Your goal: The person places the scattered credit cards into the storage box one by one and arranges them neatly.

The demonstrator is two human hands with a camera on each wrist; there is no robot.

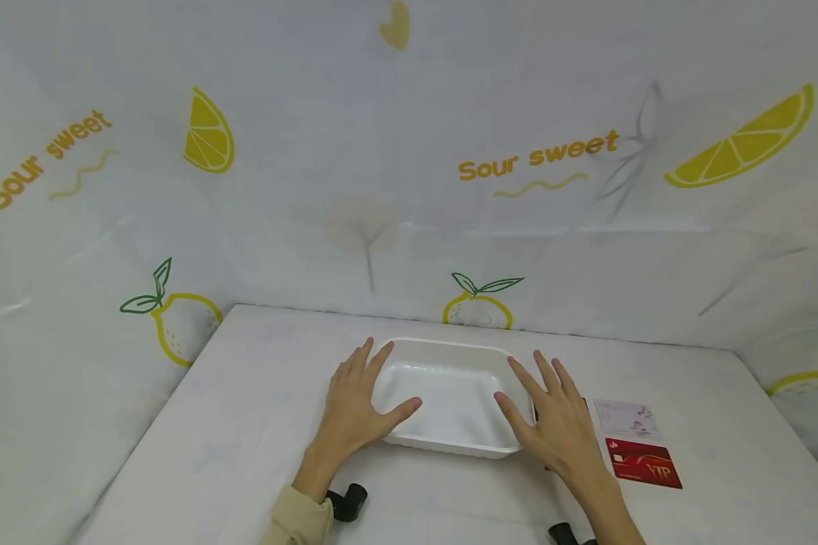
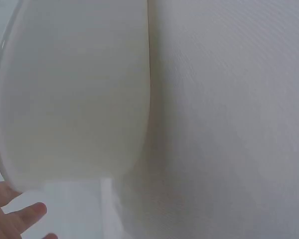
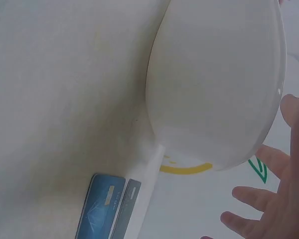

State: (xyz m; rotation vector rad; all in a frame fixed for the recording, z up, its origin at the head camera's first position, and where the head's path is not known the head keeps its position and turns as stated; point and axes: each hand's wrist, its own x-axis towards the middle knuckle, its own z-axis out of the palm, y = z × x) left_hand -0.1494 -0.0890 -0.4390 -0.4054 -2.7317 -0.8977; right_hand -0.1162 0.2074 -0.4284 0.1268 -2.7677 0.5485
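Observation:
A white rectangular tray (image 1: 450, 401) with a raised rim lies on the table. My left hand (image 1: 354, 401) is at its left end, fingers straight and spread, thumb reaching over the rim. At the right end my right hand (image 1: 552, 416) mirrors it, fingers also spread. In the left wrist view the tray's outer wall (image 2: 74, 89) fills the upper left, with fingers of the left hand (image 2: 10, 214) below. The right wrist view has the right hand (image 3: 284, 199) beside the tray's rim (image 3: 280, 92); whether it touches, I cannot tell.
Right of the right hand lie a pale floral card (image 1: 627, 418) and a red VIP card (image 1: 647, 462). A blue card (image 3: 99, 206) and a grey-looking card (image 3: 126, 209) show in the right wrist view. Lemon-printed white cloth (image 1: 409, 189) rises behind the table.

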